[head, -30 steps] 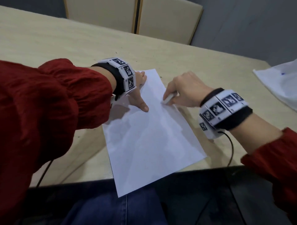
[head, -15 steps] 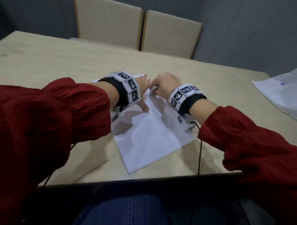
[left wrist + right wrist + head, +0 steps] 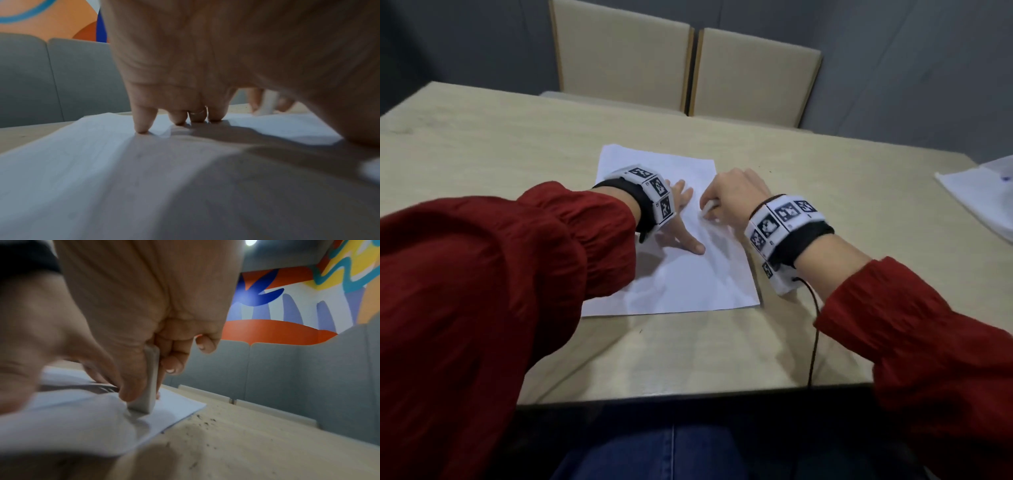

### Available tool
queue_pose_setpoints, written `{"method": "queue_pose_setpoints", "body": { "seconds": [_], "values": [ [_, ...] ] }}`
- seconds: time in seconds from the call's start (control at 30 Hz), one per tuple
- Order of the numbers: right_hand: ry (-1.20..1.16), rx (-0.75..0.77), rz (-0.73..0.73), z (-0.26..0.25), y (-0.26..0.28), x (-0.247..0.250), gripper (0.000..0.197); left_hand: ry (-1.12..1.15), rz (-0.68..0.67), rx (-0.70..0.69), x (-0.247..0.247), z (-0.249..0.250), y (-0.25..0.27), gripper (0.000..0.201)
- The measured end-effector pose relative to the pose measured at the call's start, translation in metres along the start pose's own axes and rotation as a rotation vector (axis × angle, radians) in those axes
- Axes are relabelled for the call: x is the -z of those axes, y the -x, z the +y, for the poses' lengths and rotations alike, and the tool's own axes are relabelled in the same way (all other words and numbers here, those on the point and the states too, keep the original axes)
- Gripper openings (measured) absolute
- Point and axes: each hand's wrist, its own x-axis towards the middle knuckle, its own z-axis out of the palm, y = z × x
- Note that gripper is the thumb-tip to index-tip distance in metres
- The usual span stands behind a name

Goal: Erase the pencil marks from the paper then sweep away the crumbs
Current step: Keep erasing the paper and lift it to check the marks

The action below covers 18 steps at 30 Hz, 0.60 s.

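the paper (image 3: 681, 274) is lying flat on the surface (image 3: 517, 154), its long axis running away from the person. taking the paper as the landmark: the left hand (image 3: 678, 219) is resting on its left half, fingers (image 3: 141, 125) straight and spread, tips pressing the sheet down and holding nothing. the right hand (image 3: 736, 195) is working over the paper's far right quarter, thumb and fingers (image 3: 131, 386) curled round a pale eraser (image 3: 150, 386), which is standing near upright with its lower end touching the sheet just inside the right edge. no pencil marks are showing clearly in any view. dark crumbs (image 3: 205, 421) are lying on the bare surface just beyond the paper's far right corner, on the right hand's side and apart from the left hand. judgement: erasing is in hand and sweeping is not yet begun; the right hand is the nearer to the crumbs, and a sweep would be heading outward, away from the sheet's right edge.
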Motion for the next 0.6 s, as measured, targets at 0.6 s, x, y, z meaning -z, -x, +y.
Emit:
{"method": "queue_pose_setpoints", "body": {
  "seconds": [0.6],
  "values": [
    [-0.160,-0.097,-0.135,-0.006,-0.033,0.010,0.020,0.052,-0.023,-0.110,0.004,-0.019,0.014,0.133]
  ]
}}
